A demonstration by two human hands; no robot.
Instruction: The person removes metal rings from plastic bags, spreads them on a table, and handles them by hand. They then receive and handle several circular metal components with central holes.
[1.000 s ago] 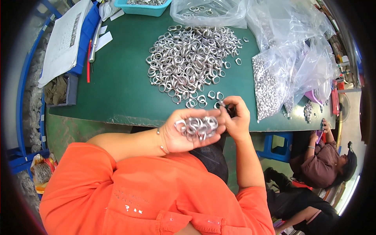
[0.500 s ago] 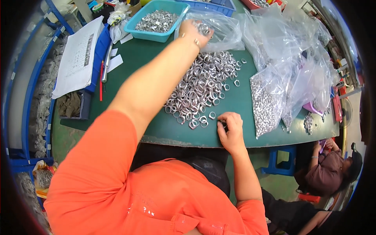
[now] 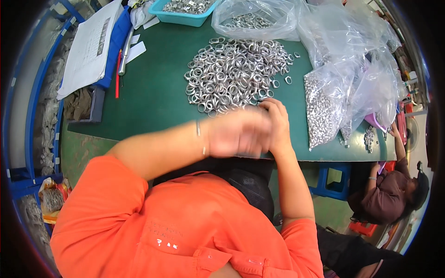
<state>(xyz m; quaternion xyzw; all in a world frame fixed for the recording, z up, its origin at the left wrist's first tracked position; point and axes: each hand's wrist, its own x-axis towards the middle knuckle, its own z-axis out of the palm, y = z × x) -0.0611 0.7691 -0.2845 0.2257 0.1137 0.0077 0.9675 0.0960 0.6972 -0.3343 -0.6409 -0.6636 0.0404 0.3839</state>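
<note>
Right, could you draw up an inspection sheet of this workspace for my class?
Surface: green tabletop.
Job's things: pile of silver rings; more rings inside an open clear bag.
Clutter: turquoise tub, red stick, papers on a blue bin, filled bag at right.
Grips: left grip blurred; right grip at the pile's near edge; what they hold is unclear.
Cables: nothing seen.
Surroundings: blue shelving at left; blue stool and co-worker at right.
</note>
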